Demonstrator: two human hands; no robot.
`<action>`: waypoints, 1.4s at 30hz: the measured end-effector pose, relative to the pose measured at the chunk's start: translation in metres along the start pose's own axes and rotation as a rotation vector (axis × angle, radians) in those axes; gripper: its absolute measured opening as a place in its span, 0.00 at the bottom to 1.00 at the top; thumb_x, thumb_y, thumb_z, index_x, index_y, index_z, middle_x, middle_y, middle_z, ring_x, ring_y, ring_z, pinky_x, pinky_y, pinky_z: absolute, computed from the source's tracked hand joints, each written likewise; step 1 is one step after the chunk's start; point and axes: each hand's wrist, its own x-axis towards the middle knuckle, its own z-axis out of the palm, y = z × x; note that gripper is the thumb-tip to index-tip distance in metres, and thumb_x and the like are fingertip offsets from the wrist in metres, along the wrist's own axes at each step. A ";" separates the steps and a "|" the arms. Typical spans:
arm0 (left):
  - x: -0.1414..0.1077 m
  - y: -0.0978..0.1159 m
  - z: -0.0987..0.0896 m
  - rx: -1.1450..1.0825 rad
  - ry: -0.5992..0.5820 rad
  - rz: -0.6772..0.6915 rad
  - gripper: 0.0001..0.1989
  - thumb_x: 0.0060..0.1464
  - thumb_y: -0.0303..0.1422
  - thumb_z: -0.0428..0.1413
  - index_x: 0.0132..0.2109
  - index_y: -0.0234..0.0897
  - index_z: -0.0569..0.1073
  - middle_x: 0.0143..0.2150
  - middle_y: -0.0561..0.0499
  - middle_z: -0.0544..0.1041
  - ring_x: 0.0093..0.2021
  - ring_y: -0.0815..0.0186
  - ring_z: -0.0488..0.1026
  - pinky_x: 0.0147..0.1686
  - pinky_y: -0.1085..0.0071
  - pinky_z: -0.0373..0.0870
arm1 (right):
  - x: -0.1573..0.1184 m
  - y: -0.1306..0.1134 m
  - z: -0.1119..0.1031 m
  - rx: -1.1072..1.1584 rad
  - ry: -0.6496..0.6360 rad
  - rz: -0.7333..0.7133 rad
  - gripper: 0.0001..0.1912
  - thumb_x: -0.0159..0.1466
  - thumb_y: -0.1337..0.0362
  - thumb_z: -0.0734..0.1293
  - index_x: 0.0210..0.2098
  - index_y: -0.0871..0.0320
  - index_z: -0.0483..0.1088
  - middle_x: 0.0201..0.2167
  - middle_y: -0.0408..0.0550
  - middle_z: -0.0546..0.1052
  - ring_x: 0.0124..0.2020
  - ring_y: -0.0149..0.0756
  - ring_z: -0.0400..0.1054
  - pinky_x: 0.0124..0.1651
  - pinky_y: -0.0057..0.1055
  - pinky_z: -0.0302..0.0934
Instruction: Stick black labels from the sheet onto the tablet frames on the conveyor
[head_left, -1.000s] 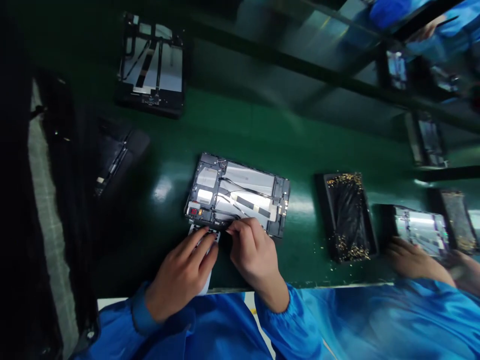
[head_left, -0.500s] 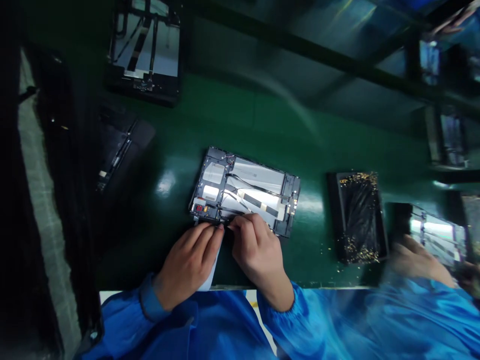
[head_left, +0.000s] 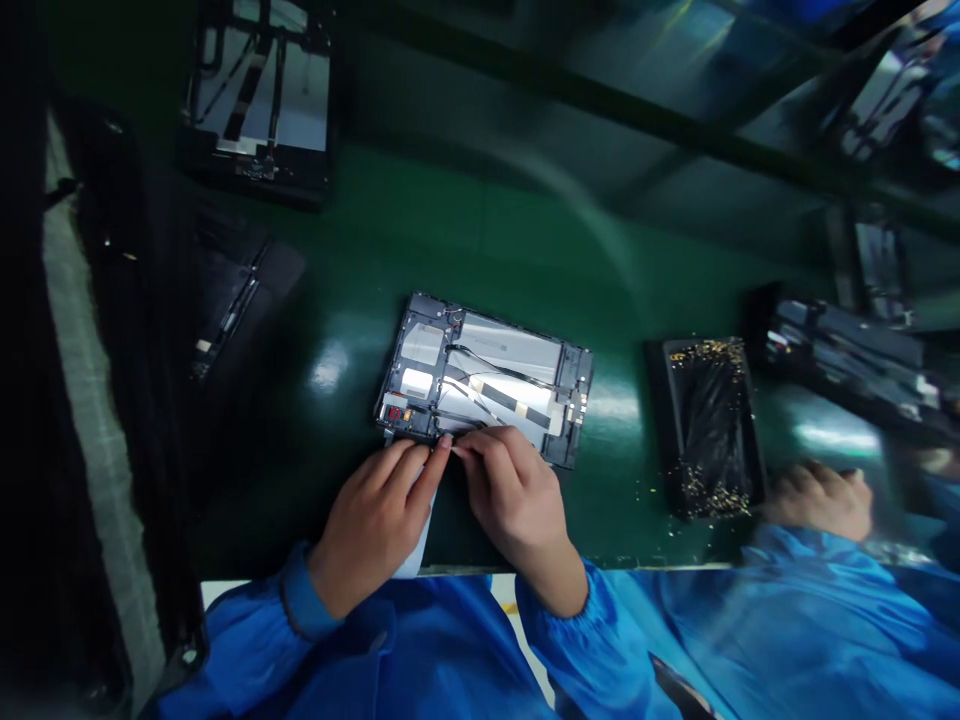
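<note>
An opened tablet housing [head_left: 480, 385] lies flat on the green conveyor belt [head_left: 480, 230], showing silver panels, thin cables and black tape. My left hand [head_left: 371, 527] and my right hand [head_left: 514, 505] meet at its near edge, their fingertips almost touching. A white flat strip [head_left: 414, 545] runs from under my left hand toward the housing's near edge. My right fingertips rest among the thin cables by that edge. Whatever lies between my fingertips is hidden.
A black tray [head_left: 712, 430] with a dark bag and scattered gold screws stands to the right. A co-worker's hand [head_left: 821, 500] and blue sleeve are further right. Other tablet units lie on the belt's far side; a black fixture [head_left: 240, 300] sits left.
My left hand has moved up and inward to meet my right at the housing's edge. The co-worker's tablet has shifted away from their hand, and the whole scene has slid slightly in view.
</note>
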 end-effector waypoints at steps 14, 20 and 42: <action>0.000 -0.002 0.000 0.024 0.006 0.029 0.24 0.73 0.22 0.49 0.71 0.27 0.70 0.52 0.42 0.85 0.55 0.59 0.82 0.55 0.64 0.80 | -0.011 0.003 0.000 0.192 0.088 0.094 0.08 0.75 0.71 0.71 0.51 0.54 0.76 0.40 0.50 0.82 0.41 0.39 0.80 0.43 0.34 0.78; 0.001 -0.003 -0.001 0.023 0.026 0.037 0.22 0.72 0.21 0.50 0.69 0.27 0.72 0.51 0.42 0.85 0.54 0.59 0.82 0.55 0.66 0.79 | -0.007 0.004 0.003 0.194 0.100 0.080 0.08 0.75 0.73 0.69 0.47 0.53 0.76 0.38 0.48 0.82 0.39 0.38 0.80 0.41 0.34 0.77; 0.006 -0.002 -0.003 -0.057 0.010 0.016 0.29 0.72 0.21 0.49 0.77 0.29 0.64 0.51 0.43 0.85 0.52 0.57 0.83 0.52 0.62 0.82 | -0.008 0.004 0.003 0.256 0.158 0.090 0.07 0.73 0.73 0.72 0.44 0.54 0.77 0.38 0.47 0.81 0.37 0.35 0.79 0.41 0.31 0.76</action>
